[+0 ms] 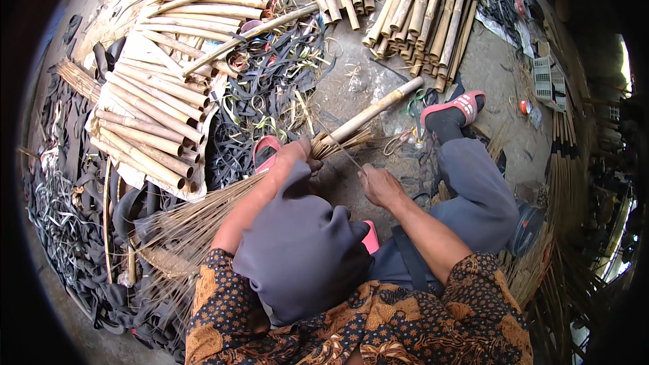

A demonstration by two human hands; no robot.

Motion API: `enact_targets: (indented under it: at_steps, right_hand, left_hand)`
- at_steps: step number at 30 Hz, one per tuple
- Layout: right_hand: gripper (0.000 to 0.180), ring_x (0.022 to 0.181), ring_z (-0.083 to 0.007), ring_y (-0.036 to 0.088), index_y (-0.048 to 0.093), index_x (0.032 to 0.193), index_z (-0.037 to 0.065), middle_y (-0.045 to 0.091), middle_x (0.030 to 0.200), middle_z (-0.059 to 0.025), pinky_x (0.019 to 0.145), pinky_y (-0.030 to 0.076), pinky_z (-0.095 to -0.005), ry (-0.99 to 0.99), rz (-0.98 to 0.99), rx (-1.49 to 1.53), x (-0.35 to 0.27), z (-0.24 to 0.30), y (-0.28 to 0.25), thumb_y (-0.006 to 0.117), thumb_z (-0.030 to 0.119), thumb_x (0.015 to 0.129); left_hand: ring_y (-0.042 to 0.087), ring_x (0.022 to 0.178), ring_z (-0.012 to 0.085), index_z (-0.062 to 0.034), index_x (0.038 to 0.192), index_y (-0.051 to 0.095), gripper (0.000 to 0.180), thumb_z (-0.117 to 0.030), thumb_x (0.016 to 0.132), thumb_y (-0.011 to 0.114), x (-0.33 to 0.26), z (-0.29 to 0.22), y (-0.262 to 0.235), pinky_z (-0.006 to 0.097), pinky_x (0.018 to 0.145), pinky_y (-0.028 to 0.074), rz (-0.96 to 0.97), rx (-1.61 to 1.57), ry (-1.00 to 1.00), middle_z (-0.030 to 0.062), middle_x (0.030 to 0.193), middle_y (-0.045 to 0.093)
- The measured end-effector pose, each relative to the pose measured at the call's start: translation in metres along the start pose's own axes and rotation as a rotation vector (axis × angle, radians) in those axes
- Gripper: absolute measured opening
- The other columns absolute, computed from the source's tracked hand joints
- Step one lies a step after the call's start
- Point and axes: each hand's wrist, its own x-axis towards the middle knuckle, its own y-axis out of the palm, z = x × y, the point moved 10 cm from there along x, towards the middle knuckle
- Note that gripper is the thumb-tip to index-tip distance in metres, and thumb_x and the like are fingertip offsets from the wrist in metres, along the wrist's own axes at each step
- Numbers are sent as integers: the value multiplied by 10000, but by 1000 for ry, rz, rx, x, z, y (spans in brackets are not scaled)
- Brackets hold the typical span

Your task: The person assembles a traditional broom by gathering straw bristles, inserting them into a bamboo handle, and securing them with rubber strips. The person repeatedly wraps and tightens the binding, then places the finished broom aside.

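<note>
My left hand [299, 153] is closed round a bundle of thin, straw-coloured sticks [215, 206]. The bundle runs back under my left forearm, and its cut ends [353, 140] stick out past my fingers. A bamboo pole [374, 109] lies on the floor, its near end meeting the bundle beside my left hand. My right hand [382, 186] is closed on a thin, narrow length [346, 153] that slants up to the bundle; whether it is a blade, a wire or a strip, I cannot make out. My fingers hide its lower end.
Cut bamboo poles [152, 132] lie in rows at the left, with another pile [429, 17] at the far right. Dark rubber strips [253, 94] cover the floor between. A white plastic crate [549, 83] stands at the right. My sandalled foot [453, 109] rests near the pole.
</note>
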Motion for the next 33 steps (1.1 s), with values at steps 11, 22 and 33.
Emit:
enact_targets:
  at_steps: [11, 22, 33]
  right_hand:
    - [352, 1046, -530, 642, 629, 1141, 0, 681, 1023, -347, 907, 493, -570, 190, -178, 36, 14, -46, -42, 520, 318, 1037]
    - [311, 948, -561, 640, 600, 1087, 11, 677, 940, -342, 827, 491, -618, 26, 18, -21, -2, -5, 1, 513, 308, 1051]
    - [398, 1022, -513, 667, 650, 1156, -9, 695, 1050, -333, 907, 510, -566, 234, -193, 195, 17, -52, -39, 489, 342, 1062]
  left_hand:
    - [748, 964, 386, 42, 1205, 554, 696, -420, 773, 846, 25, 4, 17, 477, 823, 591, 232, 40, 10, 245, 980, 752]
    - [749, 973, 385, 34, 1209, 559, 670, -405, 785, 835, 28, 4, 11, 476, 835, 592, 117, -83, 26, 250, 986, 751]
    - [745, 937, 399, 39, 997, 682, 476, -370, 792, 811, 12, -3, 0, 458, 803, 588, 159, -183, -50, 253, 932, 744]
